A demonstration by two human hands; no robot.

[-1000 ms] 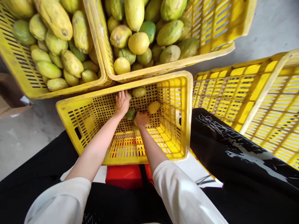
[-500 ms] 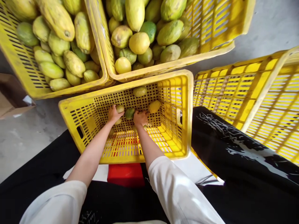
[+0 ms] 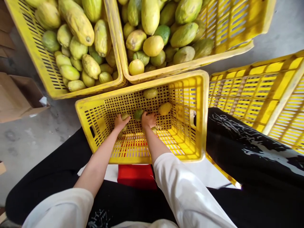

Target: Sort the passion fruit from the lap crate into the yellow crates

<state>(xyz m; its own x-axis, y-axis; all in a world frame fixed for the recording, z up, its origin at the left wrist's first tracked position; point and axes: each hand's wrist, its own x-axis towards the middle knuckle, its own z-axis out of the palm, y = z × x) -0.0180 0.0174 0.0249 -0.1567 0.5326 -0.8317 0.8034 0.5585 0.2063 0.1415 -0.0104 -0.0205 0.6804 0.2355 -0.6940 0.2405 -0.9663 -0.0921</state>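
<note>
Both my hands reach into a yellow plastic crate (image 3: 142,91) between my legs. My left hand (image 3: 120,123) curls round a small yellow-green papaya (image 3: 124,116), its thumb laid along the near side. My right hand (image 3: 149,120) is palm down near the crate's middle, fingers somewhat spread, right beside a dark green papaya (image 3: 138,114); what lies under the palm is hidden. A yellow papaya (image 3: 165,109) rests to its right, and a greenish one (image 3: 150,93) lies by the far wall. Part of another papaya shows below my right hand.
Two yellow crates beyond hold heaped papayas: a left crate (image 3: 87,91) and a right crate (image 3: 166,70). Another yellow crate (image 3: 251,91) stands at the right beside my leg. An opened cardboard box (image 3: 14,98) sits on the floor at left. Something red (image 3: 136,177) shows below the near crate.
The view has shifted, so everything appears farther right. Both hands stay at nearly the same places in the crate, the left still on its papaya.
</note>
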